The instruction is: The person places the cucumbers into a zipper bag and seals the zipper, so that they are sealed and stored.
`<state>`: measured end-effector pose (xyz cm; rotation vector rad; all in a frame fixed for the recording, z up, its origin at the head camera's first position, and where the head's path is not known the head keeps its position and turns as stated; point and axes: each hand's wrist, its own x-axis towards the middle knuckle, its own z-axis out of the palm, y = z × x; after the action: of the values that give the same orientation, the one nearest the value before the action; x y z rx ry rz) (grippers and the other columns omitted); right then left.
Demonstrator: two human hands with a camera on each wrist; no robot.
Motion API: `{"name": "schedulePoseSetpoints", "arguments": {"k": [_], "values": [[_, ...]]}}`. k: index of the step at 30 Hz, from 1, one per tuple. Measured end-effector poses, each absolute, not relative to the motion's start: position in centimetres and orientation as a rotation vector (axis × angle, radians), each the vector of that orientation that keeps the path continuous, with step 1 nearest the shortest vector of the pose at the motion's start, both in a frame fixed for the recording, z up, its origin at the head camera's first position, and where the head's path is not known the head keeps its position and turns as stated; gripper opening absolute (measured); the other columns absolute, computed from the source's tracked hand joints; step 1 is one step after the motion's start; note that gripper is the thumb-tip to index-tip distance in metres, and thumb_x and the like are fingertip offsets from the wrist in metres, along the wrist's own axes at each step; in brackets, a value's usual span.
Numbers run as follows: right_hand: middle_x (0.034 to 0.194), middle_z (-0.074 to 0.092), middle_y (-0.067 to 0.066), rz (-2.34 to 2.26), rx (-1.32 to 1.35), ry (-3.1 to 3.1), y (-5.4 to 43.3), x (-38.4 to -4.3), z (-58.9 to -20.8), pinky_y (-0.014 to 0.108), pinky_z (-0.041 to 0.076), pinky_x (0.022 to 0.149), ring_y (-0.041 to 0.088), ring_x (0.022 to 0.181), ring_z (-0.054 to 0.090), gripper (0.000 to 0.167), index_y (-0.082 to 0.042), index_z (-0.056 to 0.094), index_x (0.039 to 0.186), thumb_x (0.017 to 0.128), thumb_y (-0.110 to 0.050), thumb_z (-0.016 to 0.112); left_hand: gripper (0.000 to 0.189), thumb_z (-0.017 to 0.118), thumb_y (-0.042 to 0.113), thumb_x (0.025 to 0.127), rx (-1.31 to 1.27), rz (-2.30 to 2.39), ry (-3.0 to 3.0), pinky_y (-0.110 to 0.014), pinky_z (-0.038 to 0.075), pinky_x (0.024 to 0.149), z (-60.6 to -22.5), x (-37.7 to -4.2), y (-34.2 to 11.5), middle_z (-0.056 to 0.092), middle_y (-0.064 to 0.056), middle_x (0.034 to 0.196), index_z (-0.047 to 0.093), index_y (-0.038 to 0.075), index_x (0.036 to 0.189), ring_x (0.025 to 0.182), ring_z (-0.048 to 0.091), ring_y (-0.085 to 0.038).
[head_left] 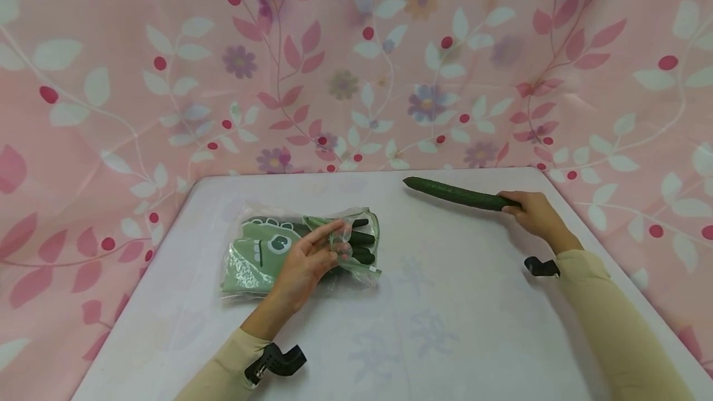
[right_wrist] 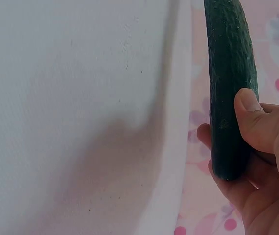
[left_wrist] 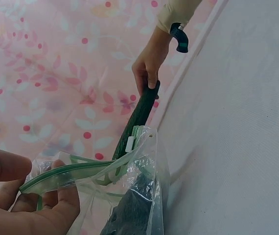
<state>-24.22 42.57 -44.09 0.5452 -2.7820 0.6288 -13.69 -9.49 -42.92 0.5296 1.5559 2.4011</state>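
A long dark green cucumber [head_left: 453, 195] is held up over the back right of the table by my right hand [head_left: 537, 218], thumb and fingers around its near end. Its other end points left. My left hand [head_left: 309, 258] pinches the open edge of a clear zip bag [head_left: 367, 274] with a green cartoon face on it. In the left wrist view the green zip strip [left_wrist: 71, 172] passes between thumb and fingers, and a white slider [left_wrist: 129, 144] sits on it. Several dark cucumbers [head_left: 362, 238] lie inside the bag, their ends near the mouth.
The white-covered table [head_left: 445, 339] carries the bag left of its middle. A pink floral cloth [head_left: 356, 67] hangs behind and along both sides. Black wrist cameras [head_left: 275, 361] are strapped over the beige sleeves [head_left: 618, 327].
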Motion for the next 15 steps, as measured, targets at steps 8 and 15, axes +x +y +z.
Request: {"name": "schedulePoseSetpoints", "arguments": {"k": [8, 15], "values": [[0.118, 0.071, 0.025, 0.653, 0.632, -2.662, 40.9, -22.2, -43.7, 0.044, 0.051, 0.078, 0.034, 0.094, 0.065, 0.035, 0.005, 0.071, 0.126, 0.091, 0.004, 0.074, 0.060, 0.048, -0.016, 0.097, 0.536, 2.403, 1.548, -0.038, 0.053, 0.098, -43.0, -13.7, -9.5, 0.047, -0.024, 0.151, 0.041, -0.006, 0.155, 0.113, 0.062, -0.025], [0.116, 0.074, 0.018, 0.710, 0.704, -2.599, 39.7, -20.8, -43.6, 0.019, 0.042, 0.071, 0.024, 0.086, 0.060, 0.038, -0.001, 0.074, 0.126, 0.089, 0.006, 0.077, 0.060, 0.048, -0.018, 0.097, 0.541, 2.399, 1.549, -0.039, 0.053, 0.099, -42.9, -13.7, -9.5, 0.046, -0.024, 0.152, 0.043, -0.004, 0.155, 0.115, 0.062, -0.026]]}}
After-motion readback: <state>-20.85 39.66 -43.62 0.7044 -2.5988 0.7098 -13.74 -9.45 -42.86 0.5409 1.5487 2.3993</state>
